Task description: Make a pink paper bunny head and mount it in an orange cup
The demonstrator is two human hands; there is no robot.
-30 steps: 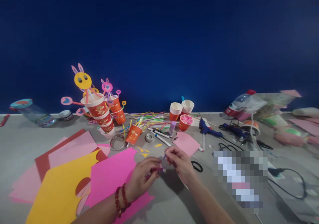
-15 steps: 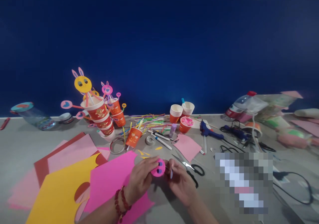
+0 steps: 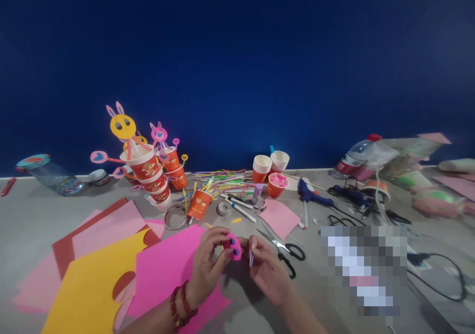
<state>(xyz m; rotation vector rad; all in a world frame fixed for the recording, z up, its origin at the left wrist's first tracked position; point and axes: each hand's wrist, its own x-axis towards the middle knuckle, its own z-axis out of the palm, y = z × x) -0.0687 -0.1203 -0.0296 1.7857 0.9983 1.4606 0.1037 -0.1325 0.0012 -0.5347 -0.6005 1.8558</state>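
Note:
Between the thumb and fingers of my left hand (image 3: 210,263) is a pink paper disc (image 3: 235,247) with dark blue eye shapes on it, turned partly edge-on. My right hand (image 3: 269,272) is close beside it, fingers pinched on a small pale paper piece (image 3: 251,258) with a bluish edge; its full shape is hidden. A bright pink sheet (image 3: 166,264) with cut-out edges lies under my left forearm. Just right of my right hand, black-handled scissors (image 3: 284,247) rest on the table with blades apart.
Yellow card (image 3: 92,279) and other coloured sheets lie at left. Behind stand stacked red cups (image 3: 148,168) with paper rabbit figures, a roll of tape (image 3: 224,208), pens (image 3: 243,210) and a pink sheet (image 3: 279,218). A blue glue gun (image 3: 313,195) with cables lies at right.
My left hand has turned the pink disc from facing me to partly edge-on and shifted it slightly left. My right hand stays near it, still pinching the small piece.

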